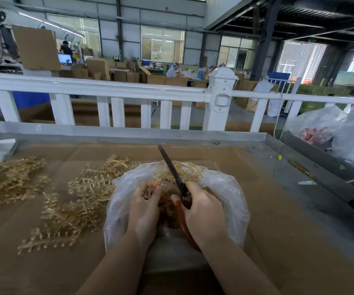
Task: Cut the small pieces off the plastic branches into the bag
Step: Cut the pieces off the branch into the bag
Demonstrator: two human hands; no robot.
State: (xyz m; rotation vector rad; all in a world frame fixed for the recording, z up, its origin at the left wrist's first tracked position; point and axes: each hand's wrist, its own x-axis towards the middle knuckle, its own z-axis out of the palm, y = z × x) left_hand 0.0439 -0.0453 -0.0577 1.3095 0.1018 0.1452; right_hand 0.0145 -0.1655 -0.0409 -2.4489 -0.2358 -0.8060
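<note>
A clear plastic bag (229, 188) lies open on the cardboard-covered table, with small amber pieces inside. My left hand (144, 207) is over the bag's mouth and pinches a pale gold plastic branch (184, 170) that reaches across the bag's far rim. My right hand (203, 213) grips the red handles of dark-bladed scissors (171, 167); the blades look closed and point away, up past the bag. More gold branches (80, 196) lie spread to the left of the bag.
Another heap of branches (7, 179) sits at the far left. The table has a raised metal rim (129, 133), with a white railing (108, 90) behind it. Filled plastic bags (331, 128) stand at the right. People work among cardboard boxes far behind.
</note>
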